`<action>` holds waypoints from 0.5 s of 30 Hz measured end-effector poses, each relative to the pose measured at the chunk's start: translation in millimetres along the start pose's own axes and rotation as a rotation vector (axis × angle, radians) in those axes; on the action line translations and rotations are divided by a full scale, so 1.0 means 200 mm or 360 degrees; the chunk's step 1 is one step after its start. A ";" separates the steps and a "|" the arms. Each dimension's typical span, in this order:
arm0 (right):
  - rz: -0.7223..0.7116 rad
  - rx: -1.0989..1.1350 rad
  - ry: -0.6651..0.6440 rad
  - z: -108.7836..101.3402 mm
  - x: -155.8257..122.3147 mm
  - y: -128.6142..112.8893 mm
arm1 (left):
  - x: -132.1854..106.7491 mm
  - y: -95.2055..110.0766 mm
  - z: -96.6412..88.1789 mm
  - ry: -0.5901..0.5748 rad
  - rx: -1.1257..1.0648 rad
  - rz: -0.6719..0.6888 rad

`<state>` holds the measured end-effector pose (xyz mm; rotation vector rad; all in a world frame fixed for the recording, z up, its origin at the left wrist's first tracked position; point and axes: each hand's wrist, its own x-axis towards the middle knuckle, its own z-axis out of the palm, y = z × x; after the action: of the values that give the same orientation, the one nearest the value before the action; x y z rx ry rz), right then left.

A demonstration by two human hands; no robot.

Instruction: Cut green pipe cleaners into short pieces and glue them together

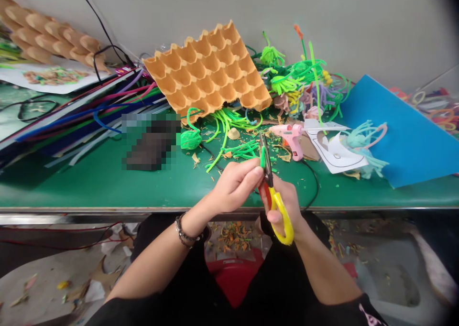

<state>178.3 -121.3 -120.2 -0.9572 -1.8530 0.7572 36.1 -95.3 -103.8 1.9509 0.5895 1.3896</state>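
At left on the green surface (89,190), a slanting pile of long coloured strips (71,120); next, a tilted cardboard egg tray (211,70), with a green bundle (190,139) below its lower left corner. Near the front edge, left hand (238,182) pinching a short green stem (263,157) against the scissors (269,179); cannot tell whether between the blades (267,168). Just beside, right hand (289,199) wrapped around the yellow handle (285,218). Farther right, a pink glue gun (293,137), then a blue sheet (398,130).

Black sleeves (125,310), pinkish print (369,315) on right one, dark beaded left-wrist bracelet (180,232), black trousers (190,283)
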 end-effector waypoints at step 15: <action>-0.0031 0.0014 0.0052 -0.01 0.01 0.03 | 0.00 0.00 0.01 -0.0018 -0.0159 -0.0043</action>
<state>181.4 -116.7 -124.1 -0.9395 -1.8263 0.7336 37.7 -95.7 -104.4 1.8639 0.5291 1.3644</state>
